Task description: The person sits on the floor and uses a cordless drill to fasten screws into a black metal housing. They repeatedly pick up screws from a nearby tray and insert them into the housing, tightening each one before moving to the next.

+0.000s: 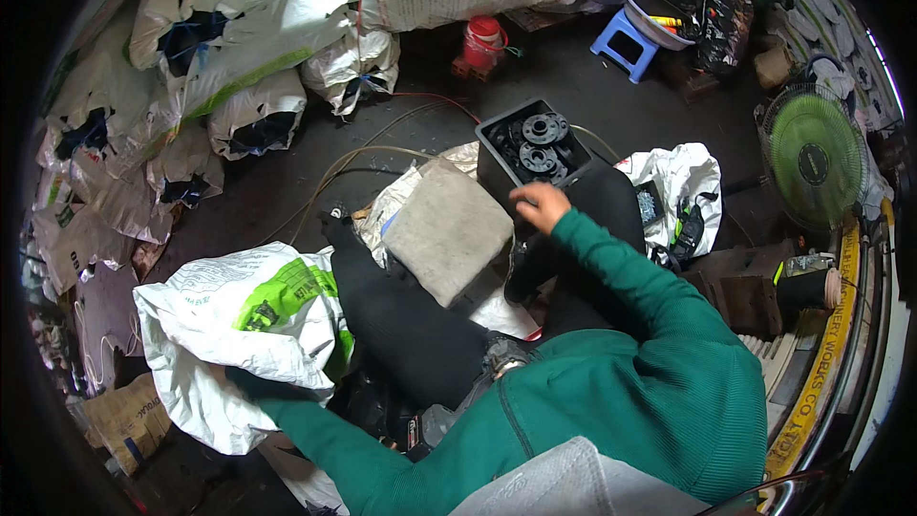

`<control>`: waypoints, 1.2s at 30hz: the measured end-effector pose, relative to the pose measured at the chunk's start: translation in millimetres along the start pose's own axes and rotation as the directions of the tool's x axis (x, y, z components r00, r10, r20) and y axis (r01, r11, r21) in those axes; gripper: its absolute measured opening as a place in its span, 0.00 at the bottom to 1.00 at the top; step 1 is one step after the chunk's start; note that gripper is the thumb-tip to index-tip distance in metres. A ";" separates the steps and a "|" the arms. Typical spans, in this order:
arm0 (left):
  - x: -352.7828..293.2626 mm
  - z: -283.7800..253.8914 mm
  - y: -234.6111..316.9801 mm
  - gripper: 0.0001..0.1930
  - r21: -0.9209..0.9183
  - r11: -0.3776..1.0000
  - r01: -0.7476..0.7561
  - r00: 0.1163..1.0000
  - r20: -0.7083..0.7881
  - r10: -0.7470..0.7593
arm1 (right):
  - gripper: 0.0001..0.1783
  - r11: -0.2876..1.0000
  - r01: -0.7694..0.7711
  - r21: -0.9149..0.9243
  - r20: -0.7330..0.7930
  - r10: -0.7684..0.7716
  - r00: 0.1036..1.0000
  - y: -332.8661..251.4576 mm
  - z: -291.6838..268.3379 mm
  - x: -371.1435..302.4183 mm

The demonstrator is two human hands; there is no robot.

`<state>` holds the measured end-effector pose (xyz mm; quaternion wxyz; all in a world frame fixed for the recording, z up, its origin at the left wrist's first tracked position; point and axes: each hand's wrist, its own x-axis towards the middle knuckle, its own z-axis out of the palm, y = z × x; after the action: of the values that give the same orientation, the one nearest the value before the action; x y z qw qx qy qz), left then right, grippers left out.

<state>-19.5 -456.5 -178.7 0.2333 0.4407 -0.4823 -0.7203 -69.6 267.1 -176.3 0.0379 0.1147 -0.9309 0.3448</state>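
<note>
My left forearm reaches down into a white woven sack (220,306) with green print, left of my leg; the hand itself is hidden inside. Over my right knee hovers my right hand (544,207), its fingers loosely apart and nothing seen in them. Just beyond it stands a grey plastic crate (489,155) that holds several black, round, flanged parts (544,128) with holes. Between my legs sits a pale grey block (449,227) with a bare, flat top.
A white bag (702,167) lies right of my knee beside a small tray of little metal pieces (650,203). Farther right stands a green fan (812,158). A blue stool (626,46) and red bucket (484,41) are at the back. Filled sacks (205,14) are piled left; hoses cross the floor.
</note>
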 end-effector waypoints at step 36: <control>-221.8 283.4 -273.8 0.22 0.442 0.711 -0.547 0.529 0.841 -0.115 | 0.26 0.866 0.264 -0.424 0.235 -0.177 0.956 63.4 -25.1 110.2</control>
<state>-127.2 -32.5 -292.8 -0.0975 0.0343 -0.8096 -0.5779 -192.0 309.4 -180.9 0.0144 0.2410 -0.9652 0.1006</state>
